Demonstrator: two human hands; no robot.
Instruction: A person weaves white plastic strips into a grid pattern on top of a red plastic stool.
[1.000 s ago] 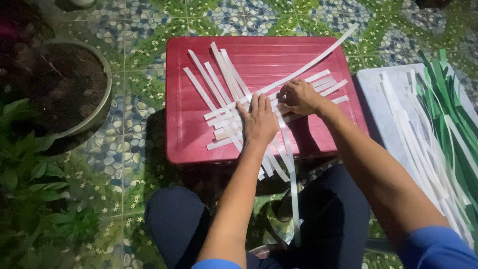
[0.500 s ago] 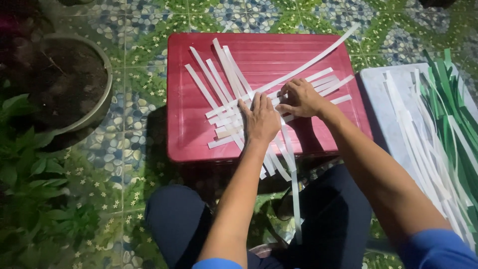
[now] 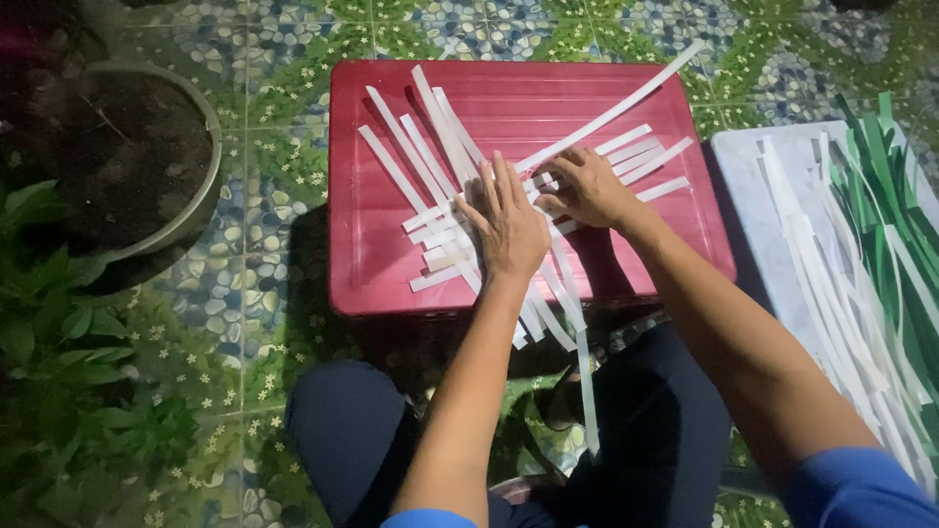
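Left hand: your left hand (image 3: 509,227) lies flat, fingers spread, pressing down on the crossed white strips (image 3: 460,220); it clamps nothing, only holds them against the lid.
Right hand: your right hand (image 3: 584,186) is curled, fingertips pinched together on a strip just beside the left hand, where the long diagonal strip (image 3: 626,103) meets the crossing.
White strips: they lie interlaced near the middle of the red box lid (image 3: 391,279), some fanning toward its far left corner, a short bundle pointing at its right edge, several hanging over the near edge toward your knees.
Long diagonal strip: it runs from the crossing out past the lid's far right corner.
Red box lid: it rests on the patterned tile floor (image 3: 254,254), right in front of your legs.
Right side: a pale tray (image 3: 753,186) carries loose white and green strips (image 3: 895,210), just beside the lid's right edge.
Left side: a round pot of soil (image 3: 127,156) stands well apart, leafy plants (image 3: 59,362) nearer you.
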